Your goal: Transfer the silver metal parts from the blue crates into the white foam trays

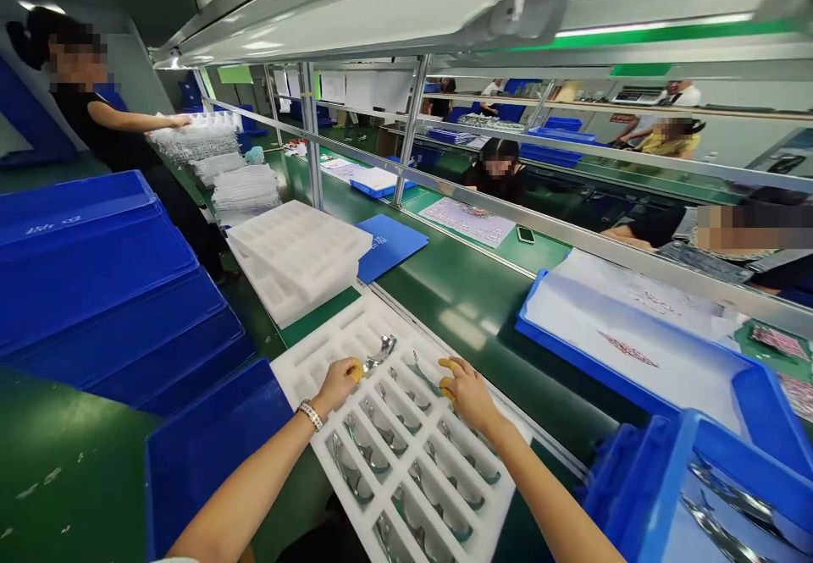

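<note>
My left hand [338, 383], wearing yellow finger covers and a bracelet at the wrist, pinches a shiny curved metal part [381, 353] by its near end. It holds the part over the upper slots of a white foam tray [455, 421]. My right hand [468, 389], also with yellow finger covers, hovers over the tray's right side with fingers apart. Close to its fingertips, another curved metal part [424, 374] sits in a slot; whether they touch it I cannot tell. Similar metal parts [349, 468] lie singly in the several slots nearer me.
More white foam trays [301, 245] are stacked beyond mine, beside a blue sheet [392, 247]. Blue bins [95, 284] stand at left. At right, a blue bin [666, 478] holds metal parts, near a lined blue tray [527, 317]. A metal rail [495, 189] crosses ahead; co-workers stand and sit around.
</note>
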The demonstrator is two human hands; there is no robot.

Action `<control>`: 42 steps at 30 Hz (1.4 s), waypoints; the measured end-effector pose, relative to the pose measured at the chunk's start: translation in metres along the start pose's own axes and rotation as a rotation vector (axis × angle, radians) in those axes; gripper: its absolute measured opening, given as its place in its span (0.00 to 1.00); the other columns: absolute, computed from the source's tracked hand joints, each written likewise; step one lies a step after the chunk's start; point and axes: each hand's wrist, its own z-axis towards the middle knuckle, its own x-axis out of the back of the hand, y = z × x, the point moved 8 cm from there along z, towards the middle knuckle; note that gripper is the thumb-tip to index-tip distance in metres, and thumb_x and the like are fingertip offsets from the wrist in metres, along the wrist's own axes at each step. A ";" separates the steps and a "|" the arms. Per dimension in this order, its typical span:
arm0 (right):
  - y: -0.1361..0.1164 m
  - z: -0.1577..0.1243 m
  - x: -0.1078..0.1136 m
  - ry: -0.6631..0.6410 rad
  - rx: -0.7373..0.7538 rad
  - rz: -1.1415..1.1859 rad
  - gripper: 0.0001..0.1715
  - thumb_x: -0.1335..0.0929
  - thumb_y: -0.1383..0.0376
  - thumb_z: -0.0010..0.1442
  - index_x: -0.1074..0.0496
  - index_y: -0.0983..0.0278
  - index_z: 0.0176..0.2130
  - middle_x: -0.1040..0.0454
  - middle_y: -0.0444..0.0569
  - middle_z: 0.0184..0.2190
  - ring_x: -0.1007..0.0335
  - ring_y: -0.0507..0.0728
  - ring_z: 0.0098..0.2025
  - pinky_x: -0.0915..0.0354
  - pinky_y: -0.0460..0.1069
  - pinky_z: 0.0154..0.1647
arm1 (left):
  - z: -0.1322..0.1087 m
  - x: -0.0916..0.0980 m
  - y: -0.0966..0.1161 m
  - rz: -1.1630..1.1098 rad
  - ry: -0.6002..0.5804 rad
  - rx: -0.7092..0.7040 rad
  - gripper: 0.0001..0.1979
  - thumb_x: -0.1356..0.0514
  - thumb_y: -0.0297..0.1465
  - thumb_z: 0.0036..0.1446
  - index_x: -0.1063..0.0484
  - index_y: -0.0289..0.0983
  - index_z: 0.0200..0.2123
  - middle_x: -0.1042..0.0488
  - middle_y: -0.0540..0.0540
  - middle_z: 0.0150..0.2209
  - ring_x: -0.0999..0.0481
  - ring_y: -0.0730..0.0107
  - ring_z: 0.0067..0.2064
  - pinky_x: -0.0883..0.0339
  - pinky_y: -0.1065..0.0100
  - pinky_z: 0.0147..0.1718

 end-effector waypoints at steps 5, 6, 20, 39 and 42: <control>-0.010 0.018 -0.018 -0.167 -0.051 -0.086 0.20 0.38 0.74 0.60 0.19 0.61 0.38 0.38 0.54 0.66 0.58 0.69 0.71 0.46 0.66 0.62 | -0.002 -0.011 0.000 0.056 -0.080 -0.031 0.06 0.45 0.31 0.50 0.34 0.37 0.23 0.36 0.53 0.23 0.38 0.73 0.27 0.45 0.71 0.28; -0.014 0.022 -0.021 -0.212 -0.073 -0.116 0.20 0.38 0.74 0.60 0.19 0.62 0.37 0.40 0.55 0.67 0.59 0.71 0.72 0.47 0.67 0.62 | -0.002 -0.012 0.002 0.064 -0.100 -0.037 0.07 0.45 0.31 0.50 0.35 0.37 0.22 0.37 0.53 0.23 0.39 0.73 0.27 0.45 0.71 0.27; -0.067 -0.008 0.086 0.272 0.245 -0.302 0.13 0.38 0.70 0.67 0.24 0.63 0.41 0.24 0.54 0.43 0.36 0.60 0.44 0.42 0.54 0.42 | 0.057 -0.037 0.101 0.490 -0.424 -0.274 0.10 0.45 0.22 0.45 0.43 0.36 0.18 0.41 0.55 0.20 0.44 0.76 0.24 0.53 0.70 0.25; 0.049 0.030 -0.017 -0.134 -0.249 0.072 0.18 0.38 0.71 0.60 0.20 0.59 0.40 0.42 0.53 0.68 0.59 0.70 0.72 0.39 0.66 0.58 | 0.083 -0.062 0.030 0.661 -0.168 -0.405 0.15 0.44 0.24 0.56 0.23 0.39 0.44 0.22 0.42 0.42 0.27 0.55 0.48 0.36 0.53 0.49; 0.056 0.038 -0.034 -0.160 -0.210 -0.009 0.16 0.38 0.69 0.58 0.21 0.58 0.34 0.42 0.49 0.69 0.58 0.71 0.72 0.38 0.68 0.57 | 0.082 -0.071 0.033 0.704 -0.170 -0.451 0.12 0.41 0.26 0.54 0.22 0.38 0.42 0.21 0.42 0.40 0.27 0.57 0.46 0.36 0.55 0.47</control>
